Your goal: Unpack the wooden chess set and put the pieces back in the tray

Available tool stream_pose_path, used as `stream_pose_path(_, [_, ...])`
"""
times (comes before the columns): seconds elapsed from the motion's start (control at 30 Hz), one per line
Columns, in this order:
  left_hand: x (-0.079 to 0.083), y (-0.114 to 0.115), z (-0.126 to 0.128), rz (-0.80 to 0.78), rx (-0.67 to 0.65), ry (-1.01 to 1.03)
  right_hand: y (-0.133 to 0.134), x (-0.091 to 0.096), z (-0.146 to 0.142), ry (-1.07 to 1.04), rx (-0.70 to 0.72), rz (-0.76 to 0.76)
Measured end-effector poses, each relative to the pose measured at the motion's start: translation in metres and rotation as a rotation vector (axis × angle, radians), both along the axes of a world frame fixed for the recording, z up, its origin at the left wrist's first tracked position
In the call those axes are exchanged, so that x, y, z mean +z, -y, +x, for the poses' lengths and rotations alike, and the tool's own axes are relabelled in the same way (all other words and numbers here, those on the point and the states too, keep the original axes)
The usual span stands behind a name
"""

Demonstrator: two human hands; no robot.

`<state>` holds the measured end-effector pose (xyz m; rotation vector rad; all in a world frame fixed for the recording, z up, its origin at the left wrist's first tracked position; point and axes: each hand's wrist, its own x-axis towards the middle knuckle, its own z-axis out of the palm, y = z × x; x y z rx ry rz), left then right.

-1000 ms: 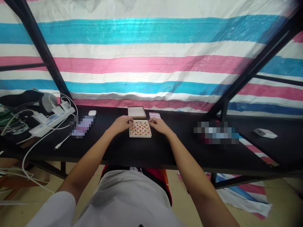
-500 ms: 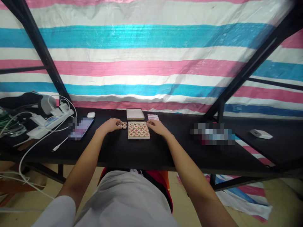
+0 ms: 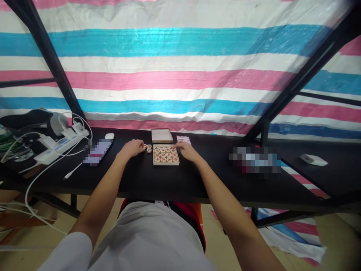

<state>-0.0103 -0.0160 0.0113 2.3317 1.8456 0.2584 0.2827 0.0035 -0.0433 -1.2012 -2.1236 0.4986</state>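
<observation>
See at the back the striped sheet [image 3: 180, 79], hung beyond the work area, presumably as a screen. Note in front of it the black worktop [image 3: 169, 182], within easy reach of both arms. Find at its left end the power strip [image 3: 60, 147], loaded with chargers and cables, probably sited there to keep leads off the middle. Find just right of it the phone [image 3: 98, 152], lying flat, well apart from the hands. Locate the box [image 3: 166, 163] between the hands, flat and open upward, near the centre, apparently for equal access from either side. Observe the left hand [image 3: 132, 147], palm down, fingers curled close together at the outermost loose piece; unable to tell grip from mere touch. Observe the right hand [image 3: 186, 149], loosely bent, forefinger extended to the far right corner of the box, perhaps to steady it; unable to confirm any hold. See the lid [image 3: 162, 135] behind the box, likely clear of hand travel, with the card [image 3: 184, 139] just right of it. Finally, note the round pieces [image 3: 163, 155] seated in rows within the box, and the loose pieces [image 3: 149, 147] clustered just beside its left wall
</observation>
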Motion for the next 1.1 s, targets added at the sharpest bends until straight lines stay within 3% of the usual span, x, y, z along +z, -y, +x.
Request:
stream_pose_path(0.13, [-0.005, 0.004, 0.027, 0.201, -0.156, 0.153, -0.001, -0.001, 0.000, -0.013, -0.020, -0.019])
stream_pose_path(0.27, [-0.019, 0.003, 0.053, 0.229, -0.290, 0.020, -0.002, -0.003, 0.001, -0.022, -0.020, -0.006])
stream_pose_path(0.4, [-0.023, 0.000, 0.052, 0.234, -0.350, -0.024, 0.001, 0.000, 0.000, 0.004, -0.033, -0.005])
stream_pose_path(0.57, [-0.022, -0.004, 0.044, 0.245, -0.270, -0.010, 0.003, 0.004, -0.002, 0.015, -0.047, -0.024])
stream_pose_path(0.83, [-0.021, 0.002, 0.047, 0.221, -0.257, 0.049, 0.004, 0.004, -0.001, 0.031, -0.044, -0.034])
stream_pose_path(1.1, [-0.021, 0.002, 0.050, 0.236, -0.151, 0.016, 0.001, 0.000, 0.000, 0.001, -0.030, -0.002])
